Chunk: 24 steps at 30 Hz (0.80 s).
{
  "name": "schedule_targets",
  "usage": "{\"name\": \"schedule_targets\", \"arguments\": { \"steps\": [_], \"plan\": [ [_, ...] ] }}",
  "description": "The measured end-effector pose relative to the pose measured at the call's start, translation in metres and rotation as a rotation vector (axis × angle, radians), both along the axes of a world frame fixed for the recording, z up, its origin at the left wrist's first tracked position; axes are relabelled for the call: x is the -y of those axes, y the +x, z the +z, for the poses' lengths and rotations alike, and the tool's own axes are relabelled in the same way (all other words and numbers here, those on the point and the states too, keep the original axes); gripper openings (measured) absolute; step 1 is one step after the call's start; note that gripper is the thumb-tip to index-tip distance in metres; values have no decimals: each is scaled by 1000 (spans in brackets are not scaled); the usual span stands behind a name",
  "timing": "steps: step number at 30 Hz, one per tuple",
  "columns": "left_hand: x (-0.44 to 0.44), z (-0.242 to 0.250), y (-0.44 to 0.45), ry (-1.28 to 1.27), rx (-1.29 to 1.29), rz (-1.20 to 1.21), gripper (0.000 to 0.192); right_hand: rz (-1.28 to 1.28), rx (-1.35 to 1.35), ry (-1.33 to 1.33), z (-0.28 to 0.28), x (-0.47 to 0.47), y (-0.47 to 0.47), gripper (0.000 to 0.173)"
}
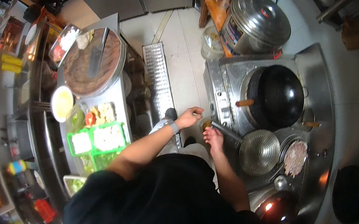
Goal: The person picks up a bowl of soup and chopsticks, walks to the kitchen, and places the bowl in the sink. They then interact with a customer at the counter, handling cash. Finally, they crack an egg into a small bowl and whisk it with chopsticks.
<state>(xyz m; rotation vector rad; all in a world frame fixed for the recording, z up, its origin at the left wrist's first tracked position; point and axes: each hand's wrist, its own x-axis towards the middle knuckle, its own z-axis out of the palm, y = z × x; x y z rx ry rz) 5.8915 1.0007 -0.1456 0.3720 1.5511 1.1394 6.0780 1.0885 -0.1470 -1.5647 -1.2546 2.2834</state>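
Note:
My left hand (192, 116) is raised over the tiled floor between the counter and the stove, its fingers loosely curled; whether it holds anything small cannot be told. My right hand (213, 138) is palm up with bent fingers and nothing visible in it, just below the handle end of a dimpled metal strainer (259, 152). That strainer lies on the stove at the right. Beyond it sits a black wok (281, 97) with a wooden handle. A metal dish of pale raw meat (295, 158) stands beside the strainer.
On the left counter, a cleaver (96, 61) lies on a round wooden chopping block (76, 77), near a bowl of yellow liquid (62, 104) and green baskets (91, 142) of chopped food. A lidded steel pot (259, 19) stands beyond the stove (227, 84). A metal grate (158, 77) crosses the floor.

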Motion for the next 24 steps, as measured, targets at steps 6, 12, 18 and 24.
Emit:
{"name": "schedule_targets", "arguments": {
  "steps": [6,12,18,24],
  "plan": [
    [15,31,-154,135,-72,262,31,263,-141,120,30,-21,-154,24],
    [35,58,-301,276,-201,414,28,376,-251,241,68,-94,-336,25],
    [52,84,-378,332,-177,465,33,330,-305,497,120,-196,-460,24],
    [41,72,-434,261,-207,463,30,364,-194,413,104,-248,-548,24]
  ]
}}
